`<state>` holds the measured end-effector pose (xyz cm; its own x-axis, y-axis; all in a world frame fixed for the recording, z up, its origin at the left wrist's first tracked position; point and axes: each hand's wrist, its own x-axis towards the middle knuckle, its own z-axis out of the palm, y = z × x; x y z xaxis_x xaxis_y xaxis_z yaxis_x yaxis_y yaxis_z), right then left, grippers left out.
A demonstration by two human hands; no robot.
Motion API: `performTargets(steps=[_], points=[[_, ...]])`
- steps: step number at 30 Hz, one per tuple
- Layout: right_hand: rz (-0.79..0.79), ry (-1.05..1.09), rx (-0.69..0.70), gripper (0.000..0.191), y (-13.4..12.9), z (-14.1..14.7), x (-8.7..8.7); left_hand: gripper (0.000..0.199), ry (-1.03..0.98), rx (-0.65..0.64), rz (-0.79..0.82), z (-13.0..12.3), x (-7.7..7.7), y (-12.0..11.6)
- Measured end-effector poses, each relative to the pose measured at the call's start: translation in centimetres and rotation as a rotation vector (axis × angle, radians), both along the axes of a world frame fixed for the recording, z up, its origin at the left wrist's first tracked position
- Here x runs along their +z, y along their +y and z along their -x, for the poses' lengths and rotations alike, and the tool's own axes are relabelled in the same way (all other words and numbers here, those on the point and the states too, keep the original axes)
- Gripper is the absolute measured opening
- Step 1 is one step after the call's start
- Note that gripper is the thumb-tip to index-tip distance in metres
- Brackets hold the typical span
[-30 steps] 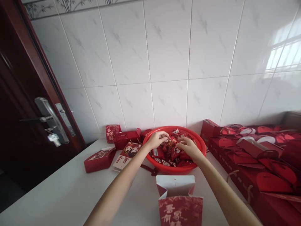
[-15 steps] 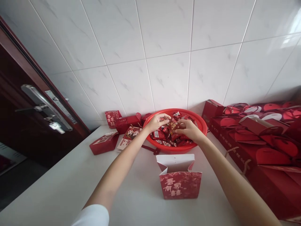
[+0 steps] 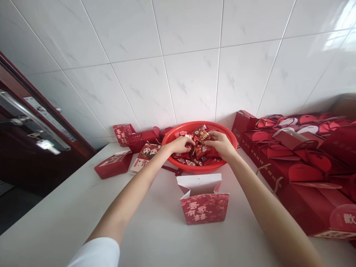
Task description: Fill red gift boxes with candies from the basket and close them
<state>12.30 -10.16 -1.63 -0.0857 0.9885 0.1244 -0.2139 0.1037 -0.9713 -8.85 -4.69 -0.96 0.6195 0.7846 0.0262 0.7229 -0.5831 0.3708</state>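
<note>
A round red plastic basket (image 3: pixel 167 139) holds many small wrapped candy packets (image 3: pixel 198 152). My right hand (image 3: pixel 222 145) reaches in from the right, its thumb and fingers closed on the edge of a red and gold candy packet (image 3: pixel 201 134). On the basket's left side my left hand (image 3: pixel 181 144) dips into the pile with curled fingers; its fingertips are partly hidden among the packets. In front of the basket stands a red gift box (image 3: pixel 205 209) with white writing, its top open and its white inside showing.
Rows of closed red gift boxes (image 3: pixel 294 163) fill the right side of the white table (image 3: pixel 155 230). More red boxes (image 3: pixel 114 165) and a printed panda card (image 3: pixel 148 152) lie left of the basket. A tiled wall (image 3: pixel 191 85) rises behind; a dark door (image 3: pixel 22 155) is at left.
My left hand has gone lower into the candy, its fingers curling down. My right hand still grips the red and gold packet. The whole view has shifted slightly.
</note>
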Motion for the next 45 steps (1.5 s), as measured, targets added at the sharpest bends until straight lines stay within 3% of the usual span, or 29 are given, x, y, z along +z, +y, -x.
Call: performTargets(steps=[4, 11, 19, 24, 29, 35, 41, 45], points=[[-0.003, 0.038, 0.047, 0.022, 0.1, -0.3, 0.0, 0.045, 0.159, 0.033, 0.016, -0.2, 0.0, -0.2], [0.048, 0.106, 0.110, 0.031, -0.3, -0.5, 0.4, 0.005, 0.249, 0.055, -0.034, -0.2, -0.1, -0.6], [0.058, 0.115, 0.097, 0.034, -0.5, -0.4, 0.6, 0.013, 0.232, 0.087, -0.057, -0.1, -0.1, -0.7], [0.072, 0.090, 0.088, 0.033, -0.6, -0.3, 0.7, 0.031, 0.120, 0.102, -0.062, 0.0, -0.2, -0.7], [0.061, 0.075, 0.088, 0.030, -0.7, -0.3, 0.9, 0.034, -0.008, 0.134, -0.092, -0.2, -0.2, -0.6], [0.086, 0.080, 0.064, 0.025, -0.8, -0.1, 0.9, 0.030, -0.392, 0.176, -0.125, -0.2, 0.5, -0.4], [0.081, 0.115, 0.068, 0.021, -0.5, -0.1, 0.8, 0.029, -0.647, 0.207, -0.133, -2.5, 1.9, -0.1], [0.080, 0.226, -0.030, 0.019, -0.3, -0.2, 0.8, 0.032, -0.730, 0.204, -0.070, -4.1, 1.7, -0.4]])
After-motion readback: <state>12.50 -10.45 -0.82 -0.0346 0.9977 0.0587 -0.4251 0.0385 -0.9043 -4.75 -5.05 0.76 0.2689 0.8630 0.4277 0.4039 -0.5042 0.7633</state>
